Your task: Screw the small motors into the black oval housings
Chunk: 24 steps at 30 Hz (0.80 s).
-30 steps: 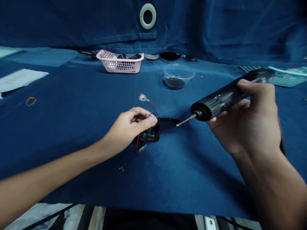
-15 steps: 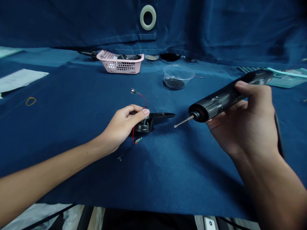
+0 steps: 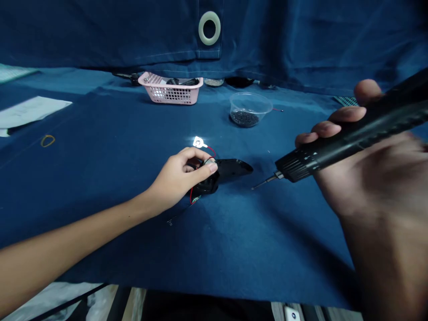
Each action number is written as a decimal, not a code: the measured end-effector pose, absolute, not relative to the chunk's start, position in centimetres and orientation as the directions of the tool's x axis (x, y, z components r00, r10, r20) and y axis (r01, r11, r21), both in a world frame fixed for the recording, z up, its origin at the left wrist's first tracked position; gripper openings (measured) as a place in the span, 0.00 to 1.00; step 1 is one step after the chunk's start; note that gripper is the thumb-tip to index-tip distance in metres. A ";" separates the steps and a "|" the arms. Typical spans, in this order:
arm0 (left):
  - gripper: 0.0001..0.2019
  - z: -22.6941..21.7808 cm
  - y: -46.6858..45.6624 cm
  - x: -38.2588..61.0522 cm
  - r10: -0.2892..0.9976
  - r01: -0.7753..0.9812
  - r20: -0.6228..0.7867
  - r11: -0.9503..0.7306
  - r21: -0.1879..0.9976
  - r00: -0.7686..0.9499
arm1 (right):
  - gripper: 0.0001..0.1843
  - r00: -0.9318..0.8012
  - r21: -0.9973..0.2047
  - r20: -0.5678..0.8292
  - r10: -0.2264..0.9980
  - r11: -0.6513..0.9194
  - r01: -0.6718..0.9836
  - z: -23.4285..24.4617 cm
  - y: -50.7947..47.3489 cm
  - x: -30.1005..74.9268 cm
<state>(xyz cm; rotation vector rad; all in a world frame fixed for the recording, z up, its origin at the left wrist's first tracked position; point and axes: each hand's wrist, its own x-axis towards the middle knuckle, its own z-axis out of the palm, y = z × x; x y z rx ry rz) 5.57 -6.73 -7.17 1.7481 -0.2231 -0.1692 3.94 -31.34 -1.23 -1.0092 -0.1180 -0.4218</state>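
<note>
My left hand (image 3: 182, 176) pinches a black plastic housing (image 3: 232, 169) with a flat, rounded arm that points right. A thin red wire runs from it to a shiny metal contact plate (image 3: 198, 142) above my fingers. Below, another red wire leads to a small green circuit board (image 3: 196, 199), and a dark wire ends in a tiny metal spring-like piece (image 3: 170, 222). My right hand (image 3: 361, 147) is wrapped round a black electric screwdriver (image 3: 334, 142). Its bit tip points down-left, apart from the housing. The part under my left fingers is hidden.
Behind stand a pink basket (image 3: 172, 96) with dark parts and a clear plastic tub (image 3: 250, 102) with small dark screws. A yellow rubber band (image 3: 47, 141) and white paper (image 3: 36, 111) lie at left. A blue curtain (image 3: 133, 35) hangs across the back.
The screwdriver has turned in my right hand, its rear end now far right. My left hand has tilted the housing, showing its arm's flat face, and the contact plate now catches the light.
</note>
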 end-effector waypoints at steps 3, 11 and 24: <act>0.15 -7.0 -6.8 5.4 -0.255 -0.109 0.051 -0.218 0.970 0.966 | 0.38 0.943 -0.824 0.260 -0.210 0.460 0.330 -1.3 -31.3 3.8; 0.15 -6.6 -7.1 5.3 -0.284 -0.118 0.062 -0.185 0.976 0.957 | 0.33 0.968 -0.857 0.208 -0.138 0.451 0.248 -1.3 -31.5 3.6; 0.16 -6.8 -7.3 5.4 -0.253 -0.040 0.002 -0.147 0.988 0.968 | 0.34 0.967 -0.872 0.203 -0.155 0.421 0.250 -1.2 -31.2 3.6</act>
